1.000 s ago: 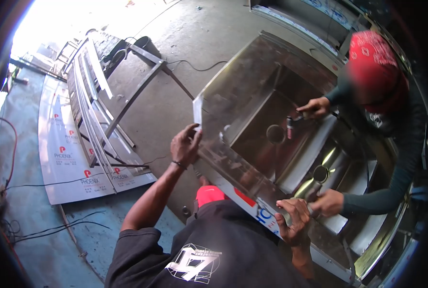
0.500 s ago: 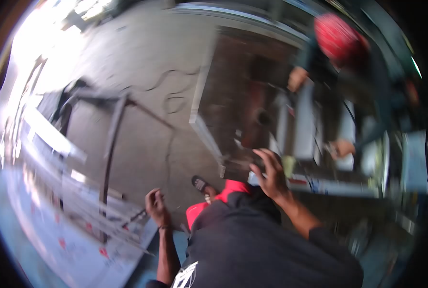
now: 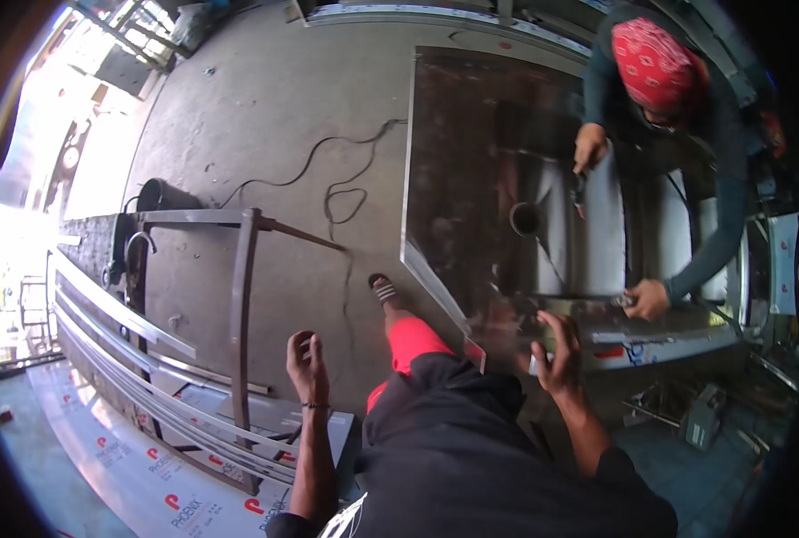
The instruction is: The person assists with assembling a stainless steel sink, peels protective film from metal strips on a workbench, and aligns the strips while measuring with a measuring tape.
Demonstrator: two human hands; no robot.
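My left hand (image 3: 308,368) hangs over the floor between the metal frame and my leg, fingers apart and curled a little, holding nothing. Beside the near edge of the steel sink unit (image 3: 453,161) is my right hand (image 3: 558,354), its thumb and fingers spread. I see nothing in it, and whether it touches the edge is unclear. The unit has a round drain hole (image 3: 525,219) and several bright steel surfaces. Across it a co-worker in a red patterned head cover (image 3: 652,63) holds a dark tool (image 3: 580,193) in one hand and a metal piece (image 3: 625,300) in the other.
At the left stands a metal frame (image 3: 245,314) with long metal strips (image 3: 126,314) and a printed white sheet (image 3: 148,475) beside it. A black bucket (image 3: 168,195) and a dark cable (image 3: 314,161) are on the floor. Metal parts (image 3: 704,414) lie at the lower right.
The view has turned and shifted. My left hand has come away from the sink unit's corner and is now over the floor. My right hand stays near its edge. The co-worker's hands remain over the unit.
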